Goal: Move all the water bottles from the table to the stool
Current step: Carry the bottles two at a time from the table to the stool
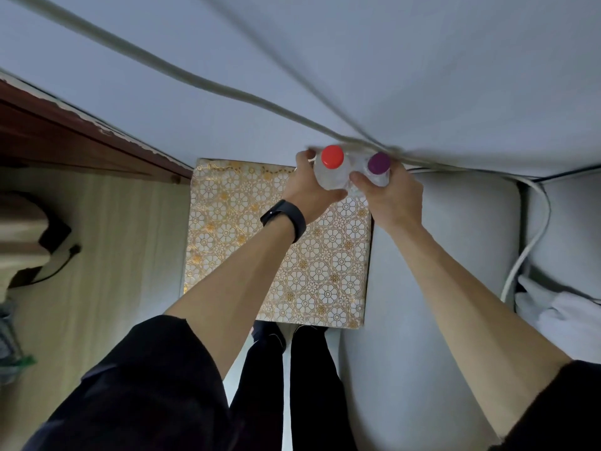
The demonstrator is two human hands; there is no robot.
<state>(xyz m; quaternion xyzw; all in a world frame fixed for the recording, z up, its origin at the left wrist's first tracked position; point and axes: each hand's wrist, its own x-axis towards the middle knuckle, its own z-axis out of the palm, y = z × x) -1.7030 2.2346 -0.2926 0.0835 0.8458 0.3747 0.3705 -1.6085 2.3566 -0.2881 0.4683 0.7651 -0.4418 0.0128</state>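
Two water bottles are held upright, side by side, close enough to appear touching. The red-capped bottle (331, 164) is clasped by the left grip (309, 187), with fingers curled round its far side and the thumb below the shoulder. The purple-capped bottle (379, 166) is clasped by the right grip (387, 196), with the thumb laid across the near face and the fingers wrapped behind. Both caps stand clear above the fingers.

The pair is located over the far right corner of the stool (227, 203), close to the wall (422, 76). Whether the bases are resting on the seat cannot be told, as they are hidden by the hands.

No label or writing is legible on either bottle. The seat is covered in a white and gold flower pattern.

A black wristband (284, 219) is worn on the left wrist. A wood-grain tabletop (113, 239) is seen to the left, carrying a dark strapped object (55, 242). A blurred bottle with a green band (13, 346) is seen at its left edge, its label unreadable. Grey cables (195, 79) are strung across the wall and meet just behind the caps. A white cable (533, 242) hangs at the right, above white cloth (559, 314). Dark trousers (312, 385) are seen at the stool's near edge.
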